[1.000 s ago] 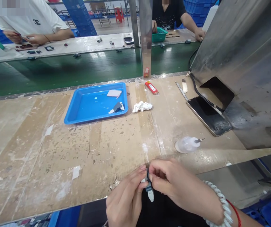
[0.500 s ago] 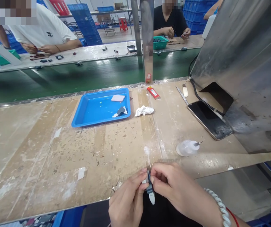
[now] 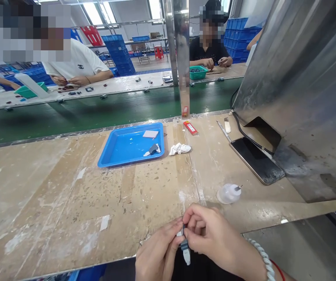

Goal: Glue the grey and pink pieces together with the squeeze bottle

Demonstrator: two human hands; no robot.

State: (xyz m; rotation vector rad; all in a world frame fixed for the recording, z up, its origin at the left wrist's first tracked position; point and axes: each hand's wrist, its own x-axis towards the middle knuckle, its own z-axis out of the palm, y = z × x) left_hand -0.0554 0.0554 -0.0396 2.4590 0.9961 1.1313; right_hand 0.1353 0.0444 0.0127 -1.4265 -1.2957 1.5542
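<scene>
At the table's front edge, my left hand (image 3: 159,249) and my right hand (image 3: 207,234) meet around a small dark grey piece (image 3: 184,246) with a pale grey tongue-like end hanging down. Fingers and thumb of my left hand pinch it from the left. My right thumb and index finger are pressed together on its upper right side. The fingertips hide most of its upper part, so its exact kind cannot be made out. A translucent squeeze bottle (image 3: 229,194) with a metal needle tip stands a little beyond my right hand.
A blue tray (image 3: 102,162) holds a pale pad and grey pieces. Nearby lie crumpled tissue (image 3: 179,148), a red lighter (image 3: 190,128), a cutter knife (image 3: 223,130) and a smartphone (image 3: 257,160). A metal panel (image 3: 308,97) rises at right. Co-workers sit across the green belt (image 3: 121,107).
The view has tilted up, so the table and tray appear lower. Both hands keep hold of the small grey piece, with only slight finger movement.
</scene>
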